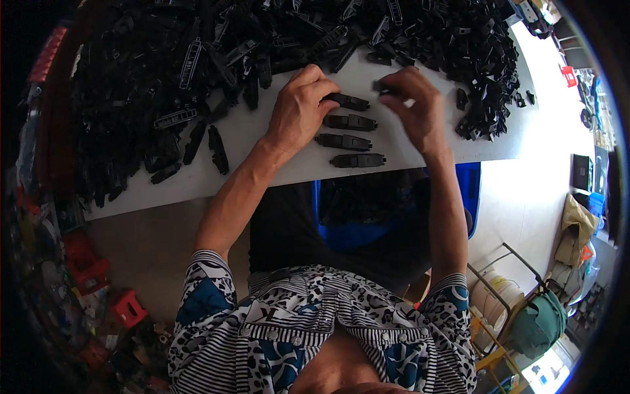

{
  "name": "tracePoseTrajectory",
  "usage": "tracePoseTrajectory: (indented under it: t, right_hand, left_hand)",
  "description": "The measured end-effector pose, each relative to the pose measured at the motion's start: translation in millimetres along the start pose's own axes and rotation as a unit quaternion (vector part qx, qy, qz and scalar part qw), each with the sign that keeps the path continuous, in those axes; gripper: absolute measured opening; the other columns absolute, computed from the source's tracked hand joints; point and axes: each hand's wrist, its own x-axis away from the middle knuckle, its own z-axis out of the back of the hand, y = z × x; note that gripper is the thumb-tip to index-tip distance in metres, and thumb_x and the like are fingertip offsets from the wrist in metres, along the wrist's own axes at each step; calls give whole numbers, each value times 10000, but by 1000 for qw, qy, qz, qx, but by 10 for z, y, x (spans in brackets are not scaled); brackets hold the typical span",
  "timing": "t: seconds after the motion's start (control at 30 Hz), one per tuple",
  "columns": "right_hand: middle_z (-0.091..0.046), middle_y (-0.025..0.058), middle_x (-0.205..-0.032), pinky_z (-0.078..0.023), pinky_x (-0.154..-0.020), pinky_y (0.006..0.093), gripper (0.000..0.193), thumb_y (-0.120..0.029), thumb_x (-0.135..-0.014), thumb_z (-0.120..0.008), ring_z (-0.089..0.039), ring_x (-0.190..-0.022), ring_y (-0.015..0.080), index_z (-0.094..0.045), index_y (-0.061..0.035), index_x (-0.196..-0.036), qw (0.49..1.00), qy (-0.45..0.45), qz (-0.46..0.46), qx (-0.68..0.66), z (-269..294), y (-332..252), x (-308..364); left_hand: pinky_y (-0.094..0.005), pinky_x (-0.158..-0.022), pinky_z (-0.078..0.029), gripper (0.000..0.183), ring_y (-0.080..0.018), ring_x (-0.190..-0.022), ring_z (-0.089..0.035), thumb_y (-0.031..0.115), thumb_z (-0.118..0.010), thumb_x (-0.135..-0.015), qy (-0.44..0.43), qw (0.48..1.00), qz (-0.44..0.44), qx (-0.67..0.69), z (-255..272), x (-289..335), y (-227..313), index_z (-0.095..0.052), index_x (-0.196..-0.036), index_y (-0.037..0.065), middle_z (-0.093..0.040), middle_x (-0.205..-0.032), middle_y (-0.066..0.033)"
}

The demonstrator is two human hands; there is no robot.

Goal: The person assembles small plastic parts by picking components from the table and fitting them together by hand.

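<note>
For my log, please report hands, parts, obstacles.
Left hand holding black part. Right hand pinching small dark piece. Three similar parts alongside. No obstacle seen between hands.

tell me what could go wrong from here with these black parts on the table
The nearest black piece in the row lies close to the table edge; a bump might send it toward the blue bin below. The small dark part in the right hand could slip and be hard to find among the heap of small black parts.

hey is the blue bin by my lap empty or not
Not empty: black pieces show inside the blue bin; how full, I cannot tell.
</note>
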Motion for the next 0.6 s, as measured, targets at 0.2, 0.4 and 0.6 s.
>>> tracePoseTrajectory:
  t: [0.2,0.4,0.6]
  right_hand:
    - [-591,93,-911,-516,-680,378,263,-29,-711,-771,-637,-791,290,-646,-1,-941,980,-62,77,175,-120,-133,-20]
    - [-545,120,-887,-510,-671,433,225,-30,-722,-743,-625,-791,354,-553,12,-835,971,-117,125,165,-109,-179,-77]
    - [-536,134,-894,-504,-668,439,230,-44,-742,-733,-622,-792,367,-535,11,-844,976,-129,126,119,-228,-138,-35]
  left_hand:
    - [-342,-753,-543,274,-229,-874,-634,-48,-800,-687,-3,1000,0,10,-9,1,27,-717,-943,2,-609,-918,-71]
    - [-355,-743,-536,242,-244,-844,-629,-53,-795,-664,6,1000,-23,-19,-15,-6,40,-716,-886,3,-618,-854,-74]
    - [-381,-721,-523,180,-277,-815,-630,-34,-776,-683,-22,999,-45,20,-28,-3,74,-693,-842,-16,-624,-844,-98]
